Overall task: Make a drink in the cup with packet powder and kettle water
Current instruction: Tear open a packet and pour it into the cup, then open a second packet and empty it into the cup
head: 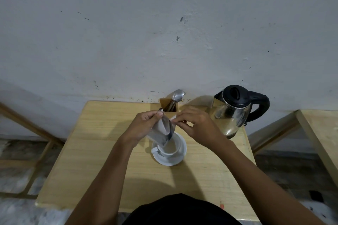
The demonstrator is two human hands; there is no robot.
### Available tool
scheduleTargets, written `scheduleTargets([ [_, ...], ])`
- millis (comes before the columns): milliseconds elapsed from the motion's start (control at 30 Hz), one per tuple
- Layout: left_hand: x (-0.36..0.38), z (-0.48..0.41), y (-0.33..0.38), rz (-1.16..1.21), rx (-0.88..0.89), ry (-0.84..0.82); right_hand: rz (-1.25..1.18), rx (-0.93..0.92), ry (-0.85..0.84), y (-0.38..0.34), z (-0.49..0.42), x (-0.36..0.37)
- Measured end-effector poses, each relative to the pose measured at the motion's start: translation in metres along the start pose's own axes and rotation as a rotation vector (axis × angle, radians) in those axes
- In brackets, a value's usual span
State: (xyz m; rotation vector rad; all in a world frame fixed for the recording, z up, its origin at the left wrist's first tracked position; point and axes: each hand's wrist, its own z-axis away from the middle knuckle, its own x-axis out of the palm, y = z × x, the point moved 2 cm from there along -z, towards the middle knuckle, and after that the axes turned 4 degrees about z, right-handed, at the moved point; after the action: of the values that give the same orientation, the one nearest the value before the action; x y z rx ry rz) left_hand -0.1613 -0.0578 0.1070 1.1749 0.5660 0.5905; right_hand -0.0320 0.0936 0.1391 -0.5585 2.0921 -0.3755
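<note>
1. we have the packet (161,129) pinched at its top in our left hand (144,126), held tilted just above the cup (171,147); our right hand (198,126) is closed on a small pale corner of the same packet, so both hands grip it.
2. the cup sits on its saucer (169,160) in the middle of the table (95,142); it looks empty, though the packet hides part of the inside.
3. risk, as we judge it: a sharp tear could jerk the packet and scatter powder over the saucer or table instead of into the cup.
4. risk: the packet's lower edge hangs close to the rim; dragging it could tip the cup.
5. the kettle (233,111) stands just beside our right hand, lid shut; an elbow swing could knock it.
6. spoons (176,97) stand in a wooden holder (169,108) at the back edge.
7. the table is pale bare wood, set against a scuffed grey wall (164,33); light is dim.
</note>
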Motion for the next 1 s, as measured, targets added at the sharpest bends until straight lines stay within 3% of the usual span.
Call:
scheduleTargets([
  [233,-0.010,0.006,-0.013,0.097,-0.052,0.158,-0.067,0.120,0.071,0.001,0.014,-0.008],
  [767,-0.006,0.005,-0.023,0.148,-0.059,0.229,-0.165,0.223,0.075,-0.004,0.030,0.001],
  [1000,-0.025,0.002,-0.030,0.121,-0.107,0.361,-0.167,0.311,0.248,-0.009,0.037,-0.008],
])
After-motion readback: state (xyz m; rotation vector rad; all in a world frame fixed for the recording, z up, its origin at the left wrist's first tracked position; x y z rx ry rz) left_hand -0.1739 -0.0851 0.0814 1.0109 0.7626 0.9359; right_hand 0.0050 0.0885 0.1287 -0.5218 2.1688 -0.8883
